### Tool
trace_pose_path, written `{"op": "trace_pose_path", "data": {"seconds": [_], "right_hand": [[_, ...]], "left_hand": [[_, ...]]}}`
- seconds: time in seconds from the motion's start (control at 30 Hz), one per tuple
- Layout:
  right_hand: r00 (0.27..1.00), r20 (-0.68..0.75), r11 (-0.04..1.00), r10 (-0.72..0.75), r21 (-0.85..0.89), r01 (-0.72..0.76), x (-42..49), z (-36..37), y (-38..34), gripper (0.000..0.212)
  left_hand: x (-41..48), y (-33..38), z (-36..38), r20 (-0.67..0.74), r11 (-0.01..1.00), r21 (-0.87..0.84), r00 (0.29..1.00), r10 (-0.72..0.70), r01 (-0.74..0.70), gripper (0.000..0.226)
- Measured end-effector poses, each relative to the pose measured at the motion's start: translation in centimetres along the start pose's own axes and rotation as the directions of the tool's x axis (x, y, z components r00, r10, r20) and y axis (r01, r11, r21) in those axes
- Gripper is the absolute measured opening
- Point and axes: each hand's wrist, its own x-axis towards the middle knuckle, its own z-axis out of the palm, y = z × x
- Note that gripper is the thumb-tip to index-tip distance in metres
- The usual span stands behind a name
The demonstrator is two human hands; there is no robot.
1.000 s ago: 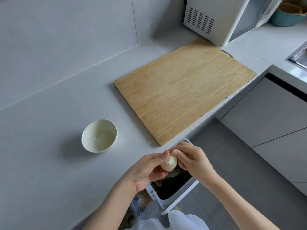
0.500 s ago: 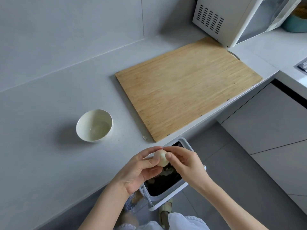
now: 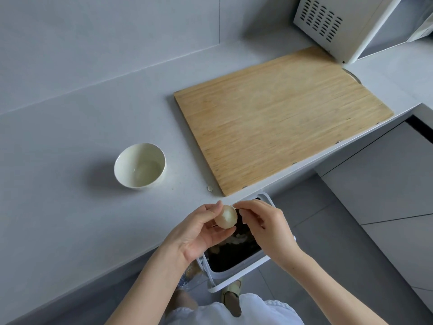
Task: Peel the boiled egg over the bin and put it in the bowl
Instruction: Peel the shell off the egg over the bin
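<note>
My left hand (image 3: 199,233) holds a pale boiled egg (image 3: 226,217) between thumb and fingers, just past the counter's front edge. My right hand (image 3: 264,227) pinches at the egg's top right side with its fingertips; what lies between them is too small to tell. Both hands hover over a white bin (image 3: 236,275) on the floor, with a dark inside and shell bits in it. A cream bowl (image 3: 139,165) stands on the grey counter, up and left of the hands.
A wooden cutting board (image 3: 276,118) lies on the counter to the right of the bowl. A small shell fragment (image 3: 209,188) rests near the board's front corner. A white microwave (image 3: 346,24) stands at the back right. Grey cabinet fronts (image 3: 386,184) are on the right.
The egg has turned in my left hand, showing more of its smooth surface. My right fingertips have shifted to its top right side. The view has swung slightly.
</note>
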Motion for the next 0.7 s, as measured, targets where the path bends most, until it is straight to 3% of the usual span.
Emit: {"op": "trace_pose_path", "data": {"seconds": [0.27, 0.43, 0.7], "right_hand": [[0.993, 0.016, 0.992, 0.119, -0.039, -0.118, -0.2, 0.1, 0.1, 0.011], [0.999, 0.007, 0.998, 0.032, -0.058, -0.032, 0.2, 0.4, -0.6, 0.047], [0.994, 0.061, 0.987, -0.096, 0.137, 0.087, 0.6, 0.7, -0.5, 0.04]], "left_hand": [[0.3, -0.1, -0.6, -0.013, 0.999, 0.037, 1.0, -0.001, 0.001, 0.036], [0.2, 0.0, -1.1, 0.023, 0.992, 0.125, 0.999, 0.026, -0.028, 0.034], [-0.4, 0.6, -0.9, 0.048, 0.972, 0.234, 0.999, 0.02, -0.031, 0.032]]}}
